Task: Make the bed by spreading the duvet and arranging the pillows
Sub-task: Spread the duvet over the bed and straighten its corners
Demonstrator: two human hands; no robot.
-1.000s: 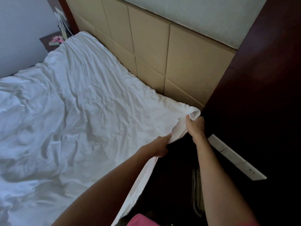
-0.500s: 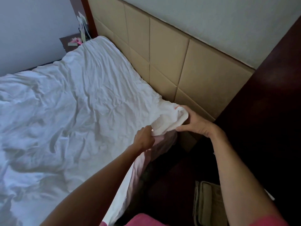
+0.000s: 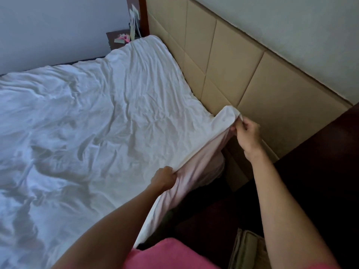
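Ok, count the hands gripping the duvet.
2. The left hand grips the duvet along its near side edge; the right hand pinches its corner by the headboard.

We see the duvet [image 3: 101, 121] spread over the bed, headboard [image 3: 233, 74] along its right, nightstand [image 3: 116, 38] at the far corner, both hands at the near-right edge.

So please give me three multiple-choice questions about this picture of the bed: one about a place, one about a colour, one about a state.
1. Where does the right hand hold the duvet?
A. at the corner by the headboard
B. at the far edge
C. in the middle

2. What colour is the duvet?
A. pink
B. white
C. brown

3. How is the left hand?
A. flat
B. hanging free
C. gripping the duvet's edge

Answers: 1 A, it pinches the raised corner beside the padded panels; 2 B, the whole cloth is white; 3 C, its fingers are curled round the edge.
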